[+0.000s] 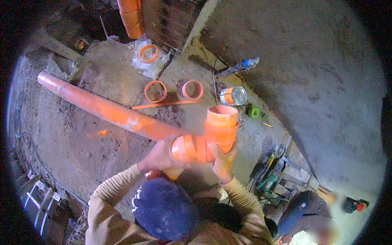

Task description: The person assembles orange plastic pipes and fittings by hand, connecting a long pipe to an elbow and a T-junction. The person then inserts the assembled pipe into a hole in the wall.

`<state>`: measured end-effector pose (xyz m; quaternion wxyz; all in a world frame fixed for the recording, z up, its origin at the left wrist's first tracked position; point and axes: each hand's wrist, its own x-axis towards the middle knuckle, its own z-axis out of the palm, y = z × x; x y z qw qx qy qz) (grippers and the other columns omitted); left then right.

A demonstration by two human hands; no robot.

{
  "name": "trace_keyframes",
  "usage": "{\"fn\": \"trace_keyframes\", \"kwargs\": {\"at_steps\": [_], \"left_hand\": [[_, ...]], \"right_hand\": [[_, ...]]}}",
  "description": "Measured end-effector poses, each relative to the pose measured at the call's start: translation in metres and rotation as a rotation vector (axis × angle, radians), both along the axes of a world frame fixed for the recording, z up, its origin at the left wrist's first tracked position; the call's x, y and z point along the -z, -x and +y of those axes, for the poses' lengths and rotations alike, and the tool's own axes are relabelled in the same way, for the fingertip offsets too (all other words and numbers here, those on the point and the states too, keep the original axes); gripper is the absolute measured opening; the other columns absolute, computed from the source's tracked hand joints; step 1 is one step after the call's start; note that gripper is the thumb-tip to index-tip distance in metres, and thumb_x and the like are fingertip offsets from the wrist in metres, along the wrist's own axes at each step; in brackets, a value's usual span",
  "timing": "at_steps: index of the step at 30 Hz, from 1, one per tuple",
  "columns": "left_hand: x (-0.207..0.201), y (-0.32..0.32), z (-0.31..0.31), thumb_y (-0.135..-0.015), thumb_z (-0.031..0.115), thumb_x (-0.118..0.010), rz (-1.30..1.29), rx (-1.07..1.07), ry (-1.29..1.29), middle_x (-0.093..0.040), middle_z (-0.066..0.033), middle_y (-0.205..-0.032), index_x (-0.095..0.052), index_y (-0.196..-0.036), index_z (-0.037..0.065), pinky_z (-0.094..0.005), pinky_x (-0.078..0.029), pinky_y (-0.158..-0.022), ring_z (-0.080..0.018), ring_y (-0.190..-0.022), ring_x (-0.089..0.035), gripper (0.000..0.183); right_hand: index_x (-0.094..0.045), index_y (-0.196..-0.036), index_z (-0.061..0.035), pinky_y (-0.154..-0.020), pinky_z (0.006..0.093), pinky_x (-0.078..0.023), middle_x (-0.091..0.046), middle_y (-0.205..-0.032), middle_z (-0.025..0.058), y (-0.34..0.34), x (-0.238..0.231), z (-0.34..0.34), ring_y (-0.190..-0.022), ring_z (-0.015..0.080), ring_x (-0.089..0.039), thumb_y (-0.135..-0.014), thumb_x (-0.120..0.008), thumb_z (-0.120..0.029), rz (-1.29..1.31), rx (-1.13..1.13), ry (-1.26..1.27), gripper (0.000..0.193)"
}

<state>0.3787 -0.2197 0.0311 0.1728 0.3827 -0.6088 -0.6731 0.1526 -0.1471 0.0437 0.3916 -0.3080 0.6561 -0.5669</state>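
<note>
Both my hands grip an orange pipe elbow (192, 148). My left hand (161, 155) is wrapped round its left end. On the other side, my right hand (223, 162) has its thumb and fingers closed on the elbow, just under the bend. A short socket piece (222, 119) with an open mouth points up from the right end. Behind the elbow, a long orange pipe (110, 111) runs off to the far left along the ground; whether the two are joined, I cannot tell.
Three orange pipe rings, one a near ring (155, 91), lie beyond, with a thin orange strip (167, 104). A can (233, 96), blue tube (241, 67) and green tape measure (254, 112) line the wall. Power tools (271, 175) and another person (304, 216) are at right.
</note>
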Motion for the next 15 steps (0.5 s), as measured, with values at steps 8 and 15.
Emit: {"fn": "trace_keyframes", "kwargs": {"at_steps": [8,15], "left_hand": [[-0.007,0.013,-0.004,-0.065,0.049,-0.092,-0.426,0.103,0.442,-0.063,-0.0242,-0.126,-0.046,-0.141,0.002,-0.0503,-0.056,-0.091,-0.045,-0.107,-0.067,0.101],[-0.002,0.033,0.008,-0.068,0.059,-0.085,-0.548,0.277,0.783,-0.059,-0.0178,-0.118,-0.054,-0.136,0.005,-0.0501,-0.051,-0.088,-0.0397,-0.107,-0.061,0.092]], "right_hand": [[-0.057,-0.135,-0.0074,-0.103,0.0426,-0.052,-0.067,-0.125,0.0085,0.037,-0.002,-0.012,-0.116,0.0231,-0.065,-0.095,-0.072,-0.035,-0.676,0.23,-0.066,0.05],[-0.063,-0.13,-0.0114,-0.103,0.045,-0.053,-0.069,-0.127,0.0076,0.083,-0.026,-0.027,-0.118,0.0247,-0.065,-0.103,-0.056,-0.048,-0.98,0.174,0.222,0.047]]}}
